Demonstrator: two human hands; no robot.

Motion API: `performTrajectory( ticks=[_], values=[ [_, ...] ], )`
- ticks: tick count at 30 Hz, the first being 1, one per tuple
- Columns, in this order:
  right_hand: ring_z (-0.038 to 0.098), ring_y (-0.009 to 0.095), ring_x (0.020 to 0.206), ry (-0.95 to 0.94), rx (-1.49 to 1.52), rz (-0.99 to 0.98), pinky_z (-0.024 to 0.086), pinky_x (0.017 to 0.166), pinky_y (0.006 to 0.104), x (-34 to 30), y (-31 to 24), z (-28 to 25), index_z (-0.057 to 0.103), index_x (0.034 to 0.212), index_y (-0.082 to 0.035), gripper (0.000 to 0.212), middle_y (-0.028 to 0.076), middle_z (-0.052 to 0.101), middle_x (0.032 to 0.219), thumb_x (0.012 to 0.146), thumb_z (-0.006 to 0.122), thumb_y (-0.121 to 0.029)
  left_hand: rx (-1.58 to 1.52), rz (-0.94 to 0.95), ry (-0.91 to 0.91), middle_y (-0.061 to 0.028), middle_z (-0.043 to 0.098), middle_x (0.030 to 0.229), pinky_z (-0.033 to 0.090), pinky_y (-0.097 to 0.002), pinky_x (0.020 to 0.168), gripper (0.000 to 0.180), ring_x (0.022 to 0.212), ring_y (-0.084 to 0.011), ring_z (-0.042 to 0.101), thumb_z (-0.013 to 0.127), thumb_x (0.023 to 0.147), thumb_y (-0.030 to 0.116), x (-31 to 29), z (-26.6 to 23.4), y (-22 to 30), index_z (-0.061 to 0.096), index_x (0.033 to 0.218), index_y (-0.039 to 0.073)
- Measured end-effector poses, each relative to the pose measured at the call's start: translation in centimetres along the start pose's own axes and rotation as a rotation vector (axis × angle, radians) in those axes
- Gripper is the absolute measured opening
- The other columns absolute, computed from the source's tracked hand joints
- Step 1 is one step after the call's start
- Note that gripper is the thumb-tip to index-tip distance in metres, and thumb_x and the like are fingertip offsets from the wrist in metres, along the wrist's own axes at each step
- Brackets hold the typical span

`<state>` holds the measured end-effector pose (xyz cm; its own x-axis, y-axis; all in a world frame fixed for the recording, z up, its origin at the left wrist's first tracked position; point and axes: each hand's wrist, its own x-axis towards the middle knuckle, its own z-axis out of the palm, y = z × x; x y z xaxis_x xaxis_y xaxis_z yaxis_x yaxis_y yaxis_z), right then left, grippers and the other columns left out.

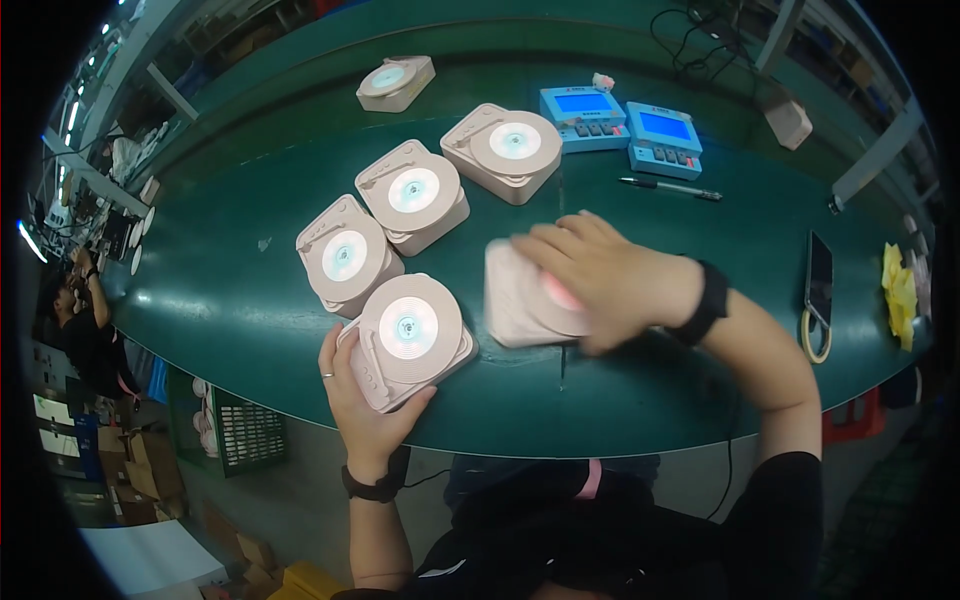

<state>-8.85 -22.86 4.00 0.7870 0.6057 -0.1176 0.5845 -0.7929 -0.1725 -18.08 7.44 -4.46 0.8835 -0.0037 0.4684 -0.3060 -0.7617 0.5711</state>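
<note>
Turntable [410, 327] (boxy, pale-pink plastic), left hand [370, 412] clasping it, near the green surface's front edge [540, 437]; right hand [612, 285], grip unclear, over its rightward twin [508, 302]

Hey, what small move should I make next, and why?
Perhaps steady the pink device under your right hand: it's blurred, its reddish glow partly covered, while the turntable in your left hand looks sharp, its pale disc fully visible.
</note>
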Motion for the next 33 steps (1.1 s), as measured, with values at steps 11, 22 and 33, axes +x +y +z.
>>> performTrajectory(
  ticks=[11,22,33],
  values=[
    [0.029,0.042,0.138,0.029,0.065,0.013,0.028,0.112,0.0485,-11.5,7.6,-0.9,0.059,0.127,-0.018,0.050,0.017,0.033,0.147,0.079,0.061,-0.003,-0.023,0.016,-0.405,-0.0237,0.031,0.142,0.030,-0.0445,0.107,0.103,0.127,-0.0384,0.037,0.079,0.067,0.040,1.9,-2.4,7.8,0.026,0.143,-0.003],
    [0.029,0.047,0.137,0.372,0.226,0.509,0.031,0.110,0.0470,-14.4,7.9,2.1,0.041,0.141,-0.013,0.080,0.027,0.025,0.150,0.071,0.075,-0.030,0.129,0.749,-0.565,-0.0216,0.048,0.133,0.038,-0.0401,0.106,0.092,0.125,-0.0386,0.043,0.076,0.057,0.005,28.3,10.0,5.2,0.036,0.140,0.004],
    [0.035,0.049,0.131,0.402,0.206,0.594,0.038,0.105,0.0486,-14.8,7.3,3.4,0.037,0.142,-0.006,0.099,0.030,0.025,0.147,0.061,0.081,-0.042,0.481,0.959,-0.522,-0.0136,0.056,0.112,0.051,-0.0390,0.084,0.084,0.106,-0.0309,0.055,0.082,0.042,0.012,27.1,8.0,11.1,0.052,0.121,0.007]
  ],
)
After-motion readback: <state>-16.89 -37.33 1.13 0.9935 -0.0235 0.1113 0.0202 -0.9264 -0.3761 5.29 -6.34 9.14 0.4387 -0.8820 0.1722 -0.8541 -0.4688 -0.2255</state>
